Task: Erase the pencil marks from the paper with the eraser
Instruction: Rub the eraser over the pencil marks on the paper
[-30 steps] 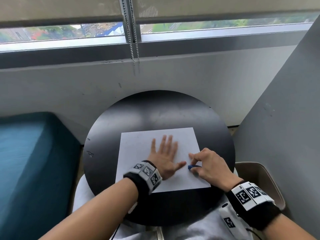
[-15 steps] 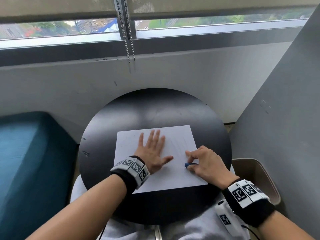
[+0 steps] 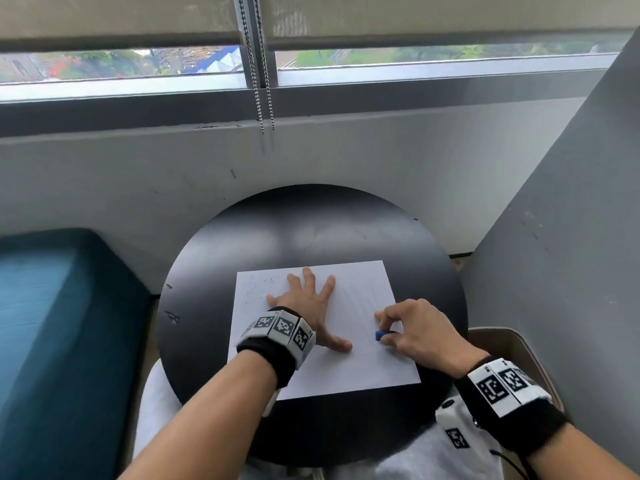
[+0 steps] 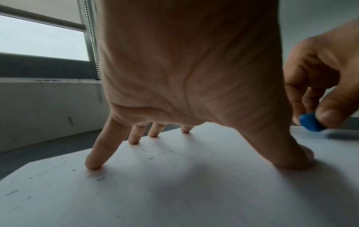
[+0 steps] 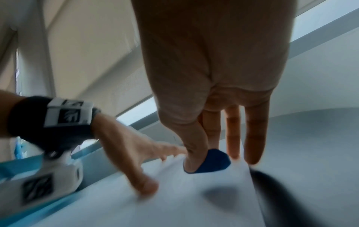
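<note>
A white sheet of paper (image 3: 346, 372) lies on a round black table (image 3: 311, 230). My left hand (image 3: 308, 303) lies spread on the sheet's left half, fingertips (image 4: 93, 165) and thumb pressing it down. My right hand (image 3: 415, 330) pinches a small blue eraser (image 3: 381, 335) between thumb and fingers, its tip on the paper's right half. The same eraser (image 5: 211, 161) shows blurred in the right wrist view, and the eraser (image 4: 310, 124) appears at the far right of the left wrist view. Faint pencil lines (image 3: 367, 296) run above the eraser. Dark crumbs (image 4: 151, 158) dot the paper's left part.
A grey wall and window sill (image 3: 311, 140) stand behind the table, with blind chains (image 3: 263, 98) hanging. A teal cushion (image 3: 52, 323) is at the left. A grey panel (image 3: 571, 237) rises at the right, with a beige bin (image 3: 509, 344) below it.
My left hand has slid left across the paper. My right hand with the eraser has kept to the sheet's right half, shifting slightly. The head view has moved a little.
</note>
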{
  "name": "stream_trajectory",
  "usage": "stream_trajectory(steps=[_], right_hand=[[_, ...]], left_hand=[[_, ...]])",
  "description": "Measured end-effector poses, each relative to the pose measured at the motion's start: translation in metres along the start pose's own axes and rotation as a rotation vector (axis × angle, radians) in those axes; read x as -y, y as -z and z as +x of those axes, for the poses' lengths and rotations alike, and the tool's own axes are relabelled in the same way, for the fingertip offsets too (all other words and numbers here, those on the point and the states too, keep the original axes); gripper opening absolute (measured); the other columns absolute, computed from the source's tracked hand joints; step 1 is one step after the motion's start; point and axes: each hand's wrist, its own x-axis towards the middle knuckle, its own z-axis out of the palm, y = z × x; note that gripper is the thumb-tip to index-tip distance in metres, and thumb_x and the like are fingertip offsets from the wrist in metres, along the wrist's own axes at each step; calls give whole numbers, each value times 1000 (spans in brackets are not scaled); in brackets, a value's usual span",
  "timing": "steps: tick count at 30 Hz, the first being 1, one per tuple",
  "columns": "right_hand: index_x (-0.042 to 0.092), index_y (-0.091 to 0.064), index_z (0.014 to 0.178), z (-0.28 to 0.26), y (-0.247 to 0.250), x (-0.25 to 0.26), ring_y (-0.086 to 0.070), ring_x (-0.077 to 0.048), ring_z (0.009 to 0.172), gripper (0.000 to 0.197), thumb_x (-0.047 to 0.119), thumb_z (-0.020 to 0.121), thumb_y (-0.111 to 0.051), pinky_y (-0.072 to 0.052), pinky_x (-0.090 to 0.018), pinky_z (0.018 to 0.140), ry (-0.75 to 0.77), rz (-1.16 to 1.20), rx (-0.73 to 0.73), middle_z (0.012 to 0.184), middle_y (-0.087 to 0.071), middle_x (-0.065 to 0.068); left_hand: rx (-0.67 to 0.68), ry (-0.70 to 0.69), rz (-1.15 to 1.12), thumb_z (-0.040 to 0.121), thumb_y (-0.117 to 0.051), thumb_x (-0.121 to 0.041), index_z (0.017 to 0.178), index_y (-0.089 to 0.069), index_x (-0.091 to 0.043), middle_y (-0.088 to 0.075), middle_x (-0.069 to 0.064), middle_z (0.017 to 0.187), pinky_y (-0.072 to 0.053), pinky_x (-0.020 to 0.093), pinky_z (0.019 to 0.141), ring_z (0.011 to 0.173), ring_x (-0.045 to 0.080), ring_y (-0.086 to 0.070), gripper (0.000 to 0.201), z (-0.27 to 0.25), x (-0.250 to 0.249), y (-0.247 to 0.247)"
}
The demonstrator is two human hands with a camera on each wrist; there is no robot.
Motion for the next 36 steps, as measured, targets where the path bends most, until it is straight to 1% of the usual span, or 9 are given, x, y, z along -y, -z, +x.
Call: stream_trajectory(steps=[4, 9, 12, 18, 21, 27, 30, 33, 36], right_hand=[[26, -71, 86, 21, 15, 12, -64, -13, 81, 6, 30, 81, -73, -53, -32, 76, 26, 28, -8, 88, -69, 8], [23, -71, 87, 29, 4, 25, -60, -14, 82, 7, 27, 83, -68, -44, -24, 68, 88, -78, 110, 88, -66, 8], [20, -71, 88, 27, 3, 28, -58, -15, 88, 9, 26, 85, -64, -42, -24, 71, 129, -150, 102, 92, -64, 7], [21, -71, 89, 21, 5, 36, -63, -18, 89, 9, 26, 83, -66, -51, -30, 78, 185, -266, 195, 96, -67, 4], [21, -71, 89, 31, 12, 36, -59, -16, 93, 10, 25, 82, -67, -48, -28, 77, 185, -248, 153, 95, -67, 5], [19, -75, 87, 23, 11, 33, -62, -13, 83, 7, 21, 81, -70, -54, -29, 75, 237, -240, 280, 89, -65, 9], [19, -74, 86, 36, 15, 37, -60, -14, 90, 7, 22, 80, -71, -52, -32, 79, 237, -228, 208, 92, -67, 7], [18, -72, 84, 35, 13, 34, -58, -14, 88, 4, 21, 81, -70, -51, -31, 77, 240, -211, 202, 86, -61, 10], [19, -72, 81, 25, 11, 32, -59, -13, 84, 1, 19, 81, -71, -47, -25, 70, 271, -249, 290, 77, -51, 15]], left_hand=[[31, 5, -38, 51, -73, -84, 154, 19, -35, 25, 8, 162, -21, 73, 108, 150, 39, 12, 147, 0, -2, 0], [32, 2, -43, 47, -75, -84, 152, 20, -40, 28, 10, 160, -18, 75, 107, 149, 42, 15, 149, 0, -4, -2], [34, 8, -39, 47, -75, -85, 152, 21, -41, 30, 12, 159, -17, 77, 106, 148, 43, 16, 149, 0, -6, -2], [43, 17, -25, 48, -69, -89, 151, 24, -39, 34, 14, 157, -15, 80, 103, 146, 45, 19, 148, 1, -9, -5], [40, 21, -38, 47, -70, -88, 151, 25, -38, 34, 14, 157, -15, 80, 103, 146, 45, 20, 149, 1, -9, -5], [54, 19, -47, 47, -71, -87, 151, 26, -38, 36, 15, 156, -13, 81, 103, 145, 46, 22, 150, 1, -9, -5], [59, 18, -51, 47, -71, -87, 151, 25, -38, 36, 15, 156, -13, 81, 103, 146, 46, 22, 150, 2, -9, -5], [59, 17, -54, 47, -71, -88, 151, 26, -38, 36, 14, 156, -12, 81, 103, 146, 46, 23, 151, 1, -9, -5], [66, 18, -50, 48, -71, -87, 150, 27, -38, 37, 14, 155, -11, 81, 104, 145, 46, 23, 150, 1, -9, -5]])
